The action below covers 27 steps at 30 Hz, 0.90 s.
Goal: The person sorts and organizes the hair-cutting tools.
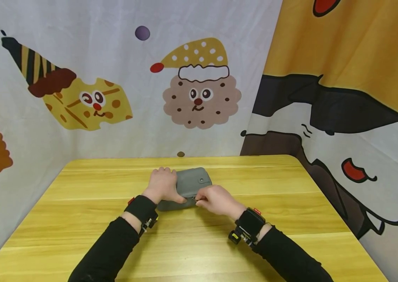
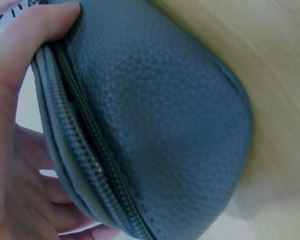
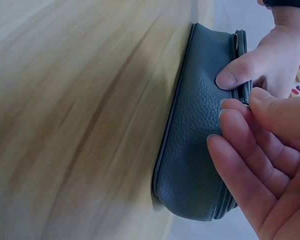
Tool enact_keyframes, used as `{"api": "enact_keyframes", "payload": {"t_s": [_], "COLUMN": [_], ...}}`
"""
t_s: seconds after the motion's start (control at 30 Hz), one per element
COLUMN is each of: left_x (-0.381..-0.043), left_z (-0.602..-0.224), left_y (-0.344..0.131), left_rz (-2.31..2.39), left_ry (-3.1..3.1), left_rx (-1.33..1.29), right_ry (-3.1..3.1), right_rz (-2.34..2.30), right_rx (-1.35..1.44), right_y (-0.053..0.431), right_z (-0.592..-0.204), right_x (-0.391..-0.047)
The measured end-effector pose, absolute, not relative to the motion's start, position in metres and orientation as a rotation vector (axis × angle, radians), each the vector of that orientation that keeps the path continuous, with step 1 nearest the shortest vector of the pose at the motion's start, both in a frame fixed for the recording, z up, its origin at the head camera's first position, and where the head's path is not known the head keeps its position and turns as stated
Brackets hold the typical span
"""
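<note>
A grey grained-leather zip pouch (image 1: pixel 189 181) lies on the table, with a small snap tab (image 1: pixel 202 179) on its upper face. My left hand (image 1: pixel 163 185) grips the pouch's left end, thumb on the front side near the zip and the other fingers across the far side. In the left wrist view the zip (image 2: pixel 90 150) gapes below that thumb, its two rows of teeth parted; the inside is too dark to make out. At the zip on the front, my right hand (image 1: pixel 217 200) pinches the zip pull (image 3: pixel 247 105) between thumb and forefinger, mostly covering it.
The yellow wood-grain table (image 1: pixel 185 250) extends around the pouch on all sides. A white curtain (image 1: pixel 114 51) printed with cartoon food hangs behind the far edge, and a cartoon-printed yellow and white curtain (image 1: pixel 361 58) hangs at the right. Both wrists wear black straps with cameras.
</note>
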State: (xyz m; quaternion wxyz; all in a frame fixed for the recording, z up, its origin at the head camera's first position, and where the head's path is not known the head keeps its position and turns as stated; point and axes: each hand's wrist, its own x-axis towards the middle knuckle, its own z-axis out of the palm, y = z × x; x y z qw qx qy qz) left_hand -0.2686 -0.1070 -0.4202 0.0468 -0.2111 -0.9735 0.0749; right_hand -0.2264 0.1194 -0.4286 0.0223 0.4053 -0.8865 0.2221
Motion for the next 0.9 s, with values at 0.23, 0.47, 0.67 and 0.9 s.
{"api": "enact_keyframes", "payload": {"t_s": [0.23, 0.47, 0.67, 0.9], "left_x": [-0.269, -0.269, -0.268, -0.267], "left_z": [-0.42, -0.42, -0.419, -0.418], "left_y": [-0.107, -0.106, -0.107, -0.107], "left_rz": [0.22, 0.22, 0.234, 0.232], "left_ry": [-2.964, -2.976, -2.977, -2.973], "left_rx": [-0.648, -0.652, -0.647, -0.652], "right_ry": [-2.714, -2.702, -2.701, -2.719], "right_rz": [0.609, 0.556, 0.536, 0.53], "right_rx": [1.274, 1.279, 1.277, 1.279], "right_y": [0.117, 0.112, 0.109, 0.108], "right_z": [-0.428, -0.427, -0.427, -0.428], "right_x": [-0.226, -0.224, -0.225, -0.224]}}
